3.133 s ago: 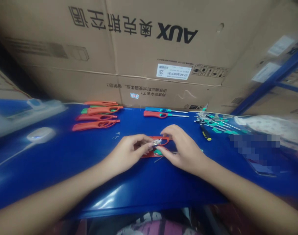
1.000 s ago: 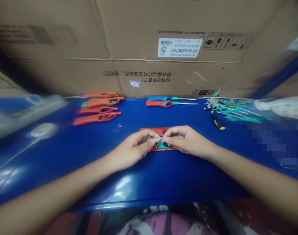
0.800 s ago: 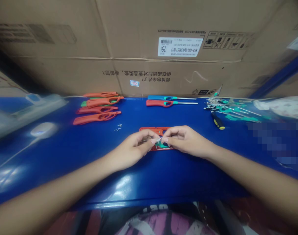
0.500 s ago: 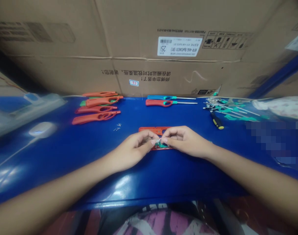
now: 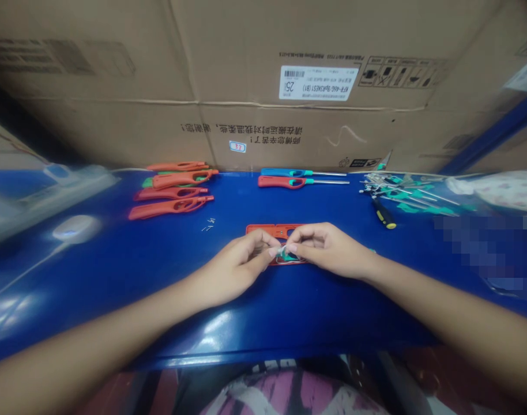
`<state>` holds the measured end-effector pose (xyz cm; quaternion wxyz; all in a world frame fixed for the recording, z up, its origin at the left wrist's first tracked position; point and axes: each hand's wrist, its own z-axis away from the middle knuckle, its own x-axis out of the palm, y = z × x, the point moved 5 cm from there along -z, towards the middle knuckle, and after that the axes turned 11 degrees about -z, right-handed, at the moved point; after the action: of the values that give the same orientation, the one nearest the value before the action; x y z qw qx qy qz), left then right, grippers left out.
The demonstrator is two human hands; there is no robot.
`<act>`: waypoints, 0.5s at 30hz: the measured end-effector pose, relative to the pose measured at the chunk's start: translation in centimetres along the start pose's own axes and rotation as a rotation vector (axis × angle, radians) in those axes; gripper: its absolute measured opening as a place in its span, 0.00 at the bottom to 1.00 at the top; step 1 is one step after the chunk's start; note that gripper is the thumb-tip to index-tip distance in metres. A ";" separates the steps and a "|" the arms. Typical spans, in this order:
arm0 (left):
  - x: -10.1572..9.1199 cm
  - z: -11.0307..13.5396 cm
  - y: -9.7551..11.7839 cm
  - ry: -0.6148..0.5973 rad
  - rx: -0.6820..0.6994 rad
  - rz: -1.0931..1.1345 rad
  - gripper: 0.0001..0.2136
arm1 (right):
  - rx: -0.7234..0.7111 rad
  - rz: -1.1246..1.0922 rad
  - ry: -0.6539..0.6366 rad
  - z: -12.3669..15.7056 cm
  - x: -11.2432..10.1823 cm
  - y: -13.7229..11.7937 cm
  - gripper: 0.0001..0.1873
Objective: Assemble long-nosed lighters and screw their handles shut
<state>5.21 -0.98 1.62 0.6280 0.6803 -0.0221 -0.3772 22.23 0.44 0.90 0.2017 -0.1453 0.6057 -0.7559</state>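
Note:
My left hand [image 5: 240, 265] and my right hand [image 5: 326, 249] meet at the middle of the blue table [image 5: 263, 311], fingers pinched together on a small clear part [image 5: 282, 251]. Beneath them lies an open red lighter shell [image 5: 277, 231] with a green piece inside, partly hidden by my fingers. What exactly the small part is stays too tiny to make out.
Several red lighter shells [image 5: 172, 193] lie at the back left. Two assembled long lighters [image 5: 298, 177], one blue and one red, rest behind my hands. A yellow-handled screwdriver [image 5: 383, 215] and green-and-metal lighter parts [image 5: 408, 193] are at the right. Large cardboard boxes [image 5: 263, 86] wall the back.
Since three seconds ago the view tilted down and my hands closed in on the small part. In the last second they hardly moved.

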 end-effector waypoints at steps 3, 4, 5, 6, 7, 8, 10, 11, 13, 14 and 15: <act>0.0 0.0 -0.1 -0.003 -0.010 0.009 0.12 | 0.004 -0.006 0.001 0.1 0.0 0.0 0.17; 0.1 0.1 -0.1 -0.007 -0.013 0.014 0.12 | 0.007 -0.008 0.001 0.1 0.0 0.1 0.17; 0.1 0.1 -0.1 -0.010 -0.016 0.020 0.12 | 0.010 -0.012 0.002 0.1 0.0 0.1 0.17; 0.1 0.1 -0.1 -0.012 -0.014 0.026 0.12 | 0.010 -0.016 0.004 0.1 0.0 0.1 0.17; 0.1 0.1 -0.1 -0.012 -0.012 0.031 0.12 | 0.010 -0.021 0.005 0.1 0.0 0.1 0.17; 0.1 0.1 -0.1 -0.009 -0.011 0.034 0.12 | 0.010 -0.024 0.006 0.1 0.0 0.0 0.16; 0.1 0.1 -0.1 -0.002 -0.008 0.033 0.12 | 0.009 -0.024 0.003 0.0 0.0 0.0 0.16; 0.1 0.1 -0.1 0.001 -0.005 0.030 0.12 | 0.009 -0.021 0.000 0.0 0.1 0.0 0.16; 0.1 0.1 -0.1 0.004 0.004 0.026 0.12 | 0.008 -0.005 -0.004 0.0 0.1 0.0 0.17; 0.1 0.0 -0.1 0.004 0.009 0.024 0.11 | 0.004 0.003 -0.005 0.0 0.0 0.0 0.16; 0.2 0.0 -0.1 0.003 0.013 0.022 0.11 | 0.000 0.012 -0.007 0.1 0.0 0.0 0.16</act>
<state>5.27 -1.08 1.50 0.6277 0.6847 -0.0312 -0.3690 22.24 0.37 0.88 0.2083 -0.1442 0.6059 -0.7541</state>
